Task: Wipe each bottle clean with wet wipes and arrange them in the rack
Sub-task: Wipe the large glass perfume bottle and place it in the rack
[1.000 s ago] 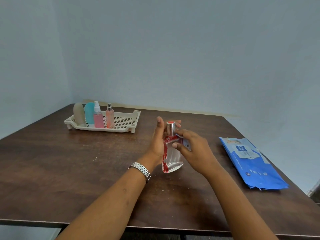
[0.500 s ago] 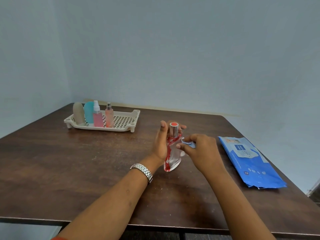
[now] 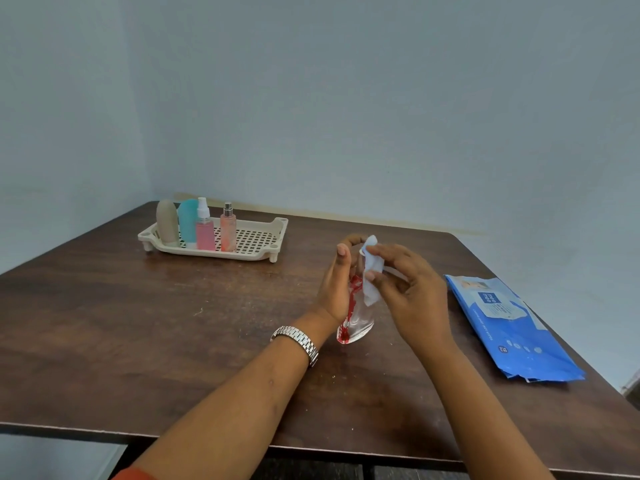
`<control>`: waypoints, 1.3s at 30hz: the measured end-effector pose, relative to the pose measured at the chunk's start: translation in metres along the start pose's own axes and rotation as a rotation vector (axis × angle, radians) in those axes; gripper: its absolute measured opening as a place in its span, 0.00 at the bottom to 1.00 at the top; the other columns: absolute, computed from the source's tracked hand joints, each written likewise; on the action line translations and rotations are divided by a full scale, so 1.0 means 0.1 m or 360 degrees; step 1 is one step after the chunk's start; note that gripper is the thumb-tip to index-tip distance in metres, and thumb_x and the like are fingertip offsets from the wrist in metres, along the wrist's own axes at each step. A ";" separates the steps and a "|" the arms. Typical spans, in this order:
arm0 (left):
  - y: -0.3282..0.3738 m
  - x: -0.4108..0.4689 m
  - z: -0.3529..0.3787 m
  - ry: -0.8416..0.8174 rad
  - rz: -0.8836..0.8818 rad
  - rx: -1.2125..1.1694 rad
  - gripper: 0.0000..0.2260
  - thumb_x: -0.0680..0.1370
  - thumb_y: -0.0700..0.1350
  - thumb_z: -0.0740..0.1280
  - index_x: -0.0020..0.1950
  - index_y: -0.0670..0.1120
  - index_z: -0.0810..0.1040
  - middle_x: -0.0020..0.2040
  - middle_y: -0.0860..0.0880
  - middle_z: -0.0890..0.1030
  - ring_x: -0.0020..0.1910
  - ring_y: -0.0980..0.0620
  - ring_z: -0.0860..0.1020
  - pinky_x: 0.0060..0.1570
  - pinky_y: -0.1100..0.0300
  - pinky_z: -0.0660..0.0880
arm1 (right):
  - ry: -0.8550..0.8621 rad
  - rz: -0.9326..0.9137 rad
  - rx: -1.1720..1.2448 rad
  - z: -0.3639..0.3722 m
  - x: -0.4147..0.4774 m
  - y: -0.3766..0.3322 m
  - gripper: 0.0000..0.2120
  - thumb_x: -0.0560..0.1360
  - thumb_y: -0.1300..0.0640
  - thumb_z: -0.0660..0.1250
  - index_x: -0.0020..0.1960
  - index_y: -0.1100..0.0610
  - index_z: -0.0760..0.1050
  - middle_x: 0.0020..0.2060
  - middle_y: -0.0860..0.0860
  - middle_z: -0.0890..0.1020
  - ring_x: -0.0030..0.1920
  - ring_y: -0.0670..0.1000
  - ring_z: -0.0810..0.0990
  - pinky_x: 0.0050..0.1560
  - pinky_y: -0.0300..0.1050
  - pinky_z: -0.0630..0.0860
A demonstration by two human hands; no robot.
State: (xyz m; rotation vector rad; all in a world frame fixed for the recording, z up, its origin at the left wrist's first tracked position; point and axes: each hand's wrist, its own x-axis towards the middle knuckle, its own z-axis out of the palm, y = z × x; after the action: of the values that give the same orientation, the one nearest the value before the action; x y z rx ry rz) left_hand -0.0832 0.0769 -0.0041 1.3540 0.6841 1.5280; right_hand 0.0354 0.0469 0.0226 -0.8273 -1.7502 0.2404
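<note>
Clear bottle (image 3: pixel 360 320) being wiped at mid-worktop (image 3: pixel 138 323).
The left hand (image 3: pixel 334 282) curls round the red-trimmed bottle and holds it tilted. The right hand (image 3: pixel 408 292) pinches a white wipe (image 3: pixel 372 271) against the bottle's top. A blue wipe pack (image 3: pixel 512 327) lies to the right. Far left, the rack (image 3: pixel 278 233) holds four bottles (image 3: pixel 204 230) upright.

Clear, red-streaked bottle (image 3: pixel 356 317), white wipe (image 3: pixel 372 275), blue pack (image 3: pixel 516 327), cream lattice rack (image 3: pixel 252 242), dark brown table (image 3: pixel 138 323).
</note>
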 end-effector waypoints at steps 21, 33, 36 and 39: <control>0.07 -0.09 0.13 0.0218 0.0292 0.0163 0.48 0.62 0.77 0.61 0.73 0.52 0.52 0.64 0.47 0.71 0.62 0.56 0.76 0.53 0.61 0.77 | -0.0297 0.0193 -0.1250 0.30 0.47 -0.24 0.13 0.80 0.51 0.55 0.41 0.54 0.71 0.34 0.48 0.73 0.36 0.51 0.76 0.34 0.42 0.69; 0.02 -0.06 0.14 0.0220 0.0199 0.0228 0.37 0.63 0.79 0.57 0.69 0.68 0.54 0.66 0.46 0.67 0.64 0.45 0.74 0.61 0.40 0.73 | -0.1113 0.1153 0.0046 -0.02 0.79 -0.22 0.10 0.78 0.51 0.61 0.44 0.53 0.80 0.45 0.54 0.81 0.39 0.50 0.74 0.39 0.40 0.69; 0.01 -0.04 0.14 0.0237 0.0204 0.0188 0.34 0.64 0.77 0.59 0.68 0.71 0.56 0.70 0.40 0.65 0.66 0.41 0.72 0.61 0.38 0.72 | -0.1021 0.1135 -0.0042 0.00 0.82 -0.25 0.12 0.78 0.49 0.61 0.45 0.55 0.78 0.34 0.54 0.78 0.27 0.46 0.74 0.28 0.37 0.67; -0.03 0.00 0.10 0.0241 0.0191 0.0130 0.31 0.65 0.76 0.60 0.67 0.72 0.59 0.68 0.37 0.68 0.65 0.37 0.73 0.60 0.35 0.72 | -0.0802 0.1179 0.0208 0.05 0.75 -0.20 0.14 0.80 0.51 0.59 0.40 0.58 0.73 0.34 0.53 0.76 0.28 0.45 0.75 0.34 0.39 0.70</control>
State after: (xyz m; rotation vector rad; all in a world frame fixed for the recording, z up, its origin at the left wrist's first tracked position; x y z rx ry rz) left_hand -0.0725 0.0760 -0.0046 1.3703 0.7787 1.7281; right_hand 0.0138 0.0812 0.0887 -1.3777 -1.7764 1.1227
